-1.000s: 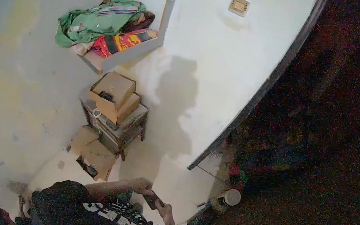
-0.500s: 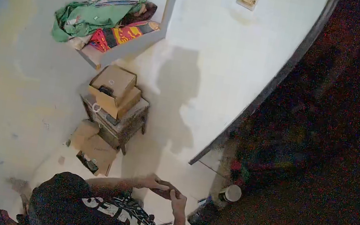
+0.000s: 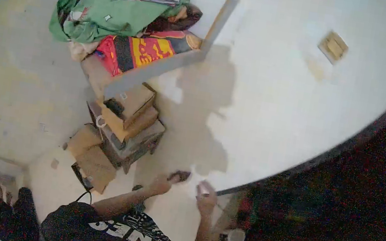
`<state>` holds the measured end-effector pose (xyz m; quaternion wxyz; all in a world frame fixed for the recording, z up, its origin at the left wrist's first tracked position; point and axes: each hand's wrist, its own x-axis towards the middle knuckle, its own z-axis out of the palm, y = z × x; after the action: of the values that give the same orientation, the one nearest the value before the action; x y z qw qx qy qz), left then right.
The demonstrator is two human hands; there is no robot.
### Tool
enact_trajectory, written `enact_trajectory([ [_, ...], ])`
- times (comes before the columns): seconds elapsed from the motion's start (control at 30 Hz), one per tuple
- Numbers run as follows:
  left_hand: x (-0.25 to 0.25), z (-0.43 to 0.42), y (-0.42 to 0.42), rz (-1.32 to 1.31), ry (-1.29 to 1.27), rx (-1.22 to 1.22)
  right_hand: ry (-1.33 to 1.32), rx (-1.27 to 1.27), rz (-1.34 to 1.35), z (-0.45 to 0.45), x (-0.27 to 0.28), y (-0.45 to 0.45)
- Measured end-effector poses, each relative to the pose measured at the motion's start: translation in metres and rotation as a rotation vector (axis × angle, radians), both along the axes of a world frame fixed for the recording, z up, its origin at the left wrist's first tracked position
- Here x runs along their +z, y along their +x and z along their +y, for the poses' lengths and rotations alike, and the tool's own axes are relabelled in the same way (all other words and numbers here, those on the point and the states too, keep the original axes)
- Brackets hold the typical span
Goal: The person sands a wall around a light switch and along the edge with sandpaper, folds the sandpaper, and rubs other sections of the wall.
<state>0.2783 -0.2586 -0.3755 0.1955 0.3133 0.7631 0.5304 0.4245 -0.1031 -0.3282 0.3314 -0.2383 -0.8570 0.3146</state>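
My left hand (image 3: 160, 185) is closed on a small dark brown object (image 3: 179, 175), which sticks out past the fingertips towards the wall. Its kind is too blurred to make out; it could be flat or folded. Apart from it, a short gap to the right, my right hand (image 3: 206, 198) is raised with its fingers pointing up. Motion smears those fingers, and a pale patch shows near them; I cannot tell whether they hold anything. Both forearms reach out from a black shirt (image 3: 132, 238) with large white letters.
A wall shelf (image 3: 161, 68) carries green cloth (image 3: 103, 13) and a red-yellow cloth (image 3: 151, 52). Below it, cardboard boxes (image 3: 137, 103) sit on a small stool (image 3: 146, 141); an opened carton (image 3: 96, 165) lies lower. A white-lidded jar (image 3: 236, 237) stands right, beside a dark area.
My hands, together on the brown object before, are now apart. The object stays with my left hand, and my right hand has moved off to the right. The view has shifted too.
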Motion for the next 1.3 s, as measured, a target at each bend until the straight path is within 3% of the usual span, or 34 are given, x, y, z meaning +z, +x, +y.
enact_trajectory([
  [0.03, 0.033, 0.011, -0.021, 0.048, -0.024, 0.131, 0.119, -0.095, 0.013, 0.019, 0.043, -0.023],
  [0.07, 0.066, 0.017, -0.047, 0.084, -0.022, 0.230, 0.076, -0.151, 0.023, 0.035, 0.089, -0.041],
  [0.13, 0.159, 0.032, -0.097, 0.152, 0.104, 0.416, 0.399, -0.126, 0.196, 0.105, 0.117, -0.067],
  [0.17, 0.161, 0.057, -0.126, 0.204, 0.184, 0.472, 0.245, -0.237, 0.250, 0.103, 0.163, -0.090],
  [0.27, 0.115, 0.154, -0.233, 0.564, 0.292, 0.624, 0.654, -0.284, 0.382, 0.128, 0.243, -0.138],
  [0.37, 0.154, 0.188, -0.255, 0.347, 0.643, 0.514, 0.912, -0.284, 0.503, 0.144, 0.297, -0.186],
  [0.43, 0.130, 0.226, -0.263, 0.515, 0.486, 0.572, 1.013, -0.216, 0.575, 0.157, 0.318, -0.222],
  [0.47, 0.113, 0.248, -0.269, 0.604, 0.401, 0.594, 1.040, -0.169, 0.609, 0.165, 0.325, -0.242],
  [0.53, 0.103, 0.270, -0.274, 0.346, 0.668, 0.506, 1.145, -0.203, 0.565, 0.173, 0.339, -0.269],
  [0.6, 0.100, 0.266, -0.276, 0.620, 0.498, 0.569, 1.282, -0.363, 0.389, 0.173, 0.345, -0.289],
  [0.63, 0.107, 0.263, -0.288, 0.458, 0.504, 0.638, 1.276, -0.287, 0.520, 0.181, 0.337, -0.293],
  [0.8, 0.138, 0.258, -0.337, -0.399, 0.537, 0.948, 1.265, -0.229, 0.438, 0.204, 0.324, -0.273],
  [1.0, 0.101, 0.263, -0.343, -0.099, 0.428, 1.039, 1.299, -0.181, 0.568, 0.218, 0.324, -0.273],
  [1.1, 0.103, 0.262, -0.320, -0.042, 0.749, 0.736, 1.305, -0.171, 0.589, 0.220, 0.323, -0.271],
  [1.17, 0.120, 0.264, -0.316, -0.122, 0.615, 0.997, 1.314, -0.155, 0.595, 0.221, 0.322, -0.268],
  [1.3, 0.010, 0.278, -0.391, 0.041, -0.218, 0.783, 1.325, -0.148, 0.601, 0.224, 0.320, -0.261],
])
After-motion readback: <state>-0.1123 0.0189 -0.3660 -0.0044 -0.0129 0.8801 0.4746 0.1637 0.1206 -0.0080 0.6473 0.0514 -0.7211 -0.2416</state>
